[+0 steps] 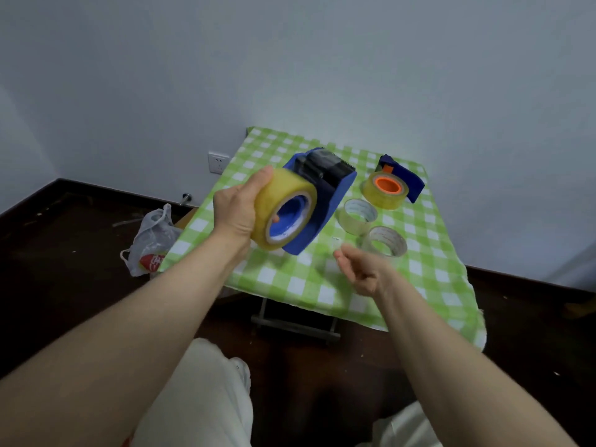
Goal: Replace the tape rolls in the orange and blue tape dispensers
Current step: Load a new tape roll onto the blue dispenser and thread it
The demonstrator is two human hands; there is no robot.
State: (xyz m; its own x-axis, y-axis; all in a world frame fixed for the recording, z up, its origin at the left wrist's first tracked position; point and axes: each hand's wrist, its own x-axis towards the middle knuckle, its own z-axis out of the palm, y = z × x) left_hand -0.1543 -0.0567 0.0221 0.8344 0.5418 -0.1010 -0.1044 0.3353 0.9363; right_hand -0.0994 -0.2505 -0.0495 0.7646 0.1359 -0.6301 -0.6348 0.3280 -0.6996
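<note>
My left hand (240,208) grips a wide yellowish tape roll (282,209) that sits on the blue hub of the blue tape dispenser (325,195), held up above the table's left part. My right hand (361,269) hovers lower right of it, blurred, fingers loosely curled, and whether it pinches anything I cannot tell. On the table's far right lies a second dispenser (403,179) with an orange hub and a yellowish tape roll (385,190) on it. Two thin, nearly used-up tape rolls (358,216) (385,241) lie flat between them.
The small folding table carries a green and white checked cloth (290,279). A white plastic bag (153,243) lies on the dark floor at the left. A wall socket (218,162) sits behind the table. My legs in light trousers (200,398) are below.
</note>
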